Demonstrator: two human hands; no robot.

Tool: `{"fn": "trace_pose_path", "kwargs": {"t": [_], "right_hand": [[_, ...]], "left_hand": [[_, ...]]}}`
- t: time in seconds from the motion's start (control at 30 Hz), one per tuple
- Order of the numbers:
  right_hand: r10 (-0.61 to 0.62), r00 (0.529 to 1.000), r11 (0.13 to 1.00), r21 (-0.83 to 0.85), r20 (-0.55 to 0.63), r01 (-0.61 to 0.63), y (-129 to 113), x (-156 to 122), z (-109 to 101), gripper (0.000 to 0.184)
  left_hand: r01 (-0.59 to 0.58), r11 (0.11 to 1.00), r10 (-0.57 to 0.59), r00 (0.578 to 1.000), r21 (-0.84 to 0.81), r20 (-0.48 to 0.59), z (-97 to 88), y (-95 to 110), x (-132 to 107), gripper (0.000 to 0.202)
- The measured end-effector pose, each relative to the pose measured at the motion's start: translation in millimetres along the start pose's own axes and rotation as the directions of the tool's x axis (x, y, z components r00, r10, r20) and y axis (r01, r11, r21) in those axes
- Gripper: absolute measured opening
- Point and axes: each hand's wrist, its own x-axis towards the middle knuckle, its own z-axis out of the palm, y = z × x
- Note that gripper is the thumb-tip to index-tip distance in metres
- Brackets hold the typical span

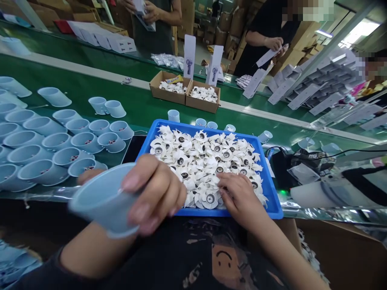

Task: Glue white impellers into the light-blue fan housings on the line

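Observation:
My left hand (157, 193) is closed around a light blue plastic cup-shaped housing (102, 201) with a slanted rim. The housing is tilted and slightly blurred, held up in front of the blue tray's left corner. A heap of white fan impellers (208, 161) with dark round hubs fills the blue tray (273, 197). Over the tray's right side, my right hand (238, 195) reaches into the heap, its fingers somewhat apart and the fingertips touching impellers. I see no impeller lifted from the heap in it.
Several light blue housings (45, 141) stand in rows at the left, some with small parts inside. More housings (173, 115) stand behind the tray. Two cardboard boxes (205, 105) hold white parts. Across the bench, people handle white boxes (267, 57). A black cable (326, 156) lies at the right.

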Motion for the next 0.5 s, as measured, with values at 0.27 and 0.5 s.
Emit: {"fn": "trace_pose_path", "kwargs": {"t": [0.27, 0.5], "right_hand": [[0.0, 0.996, 0.998, -0.055, 0.09, 0.005, 5, 12, -10, 0.029], [0.101, 0.941, 0.994, 0.0, 0.322, -0.107, 4, 31, -30, 0.028]], "left_hand": [[-0.017, 0.966, -0.013, 0.993, -0.257, -0.113, 17.2, 5, -5, 0.07], [0.076, 0.954, -0.079, 0.997, -0.289, -0.001, 50.3, 24, 3, 0.052]]}}
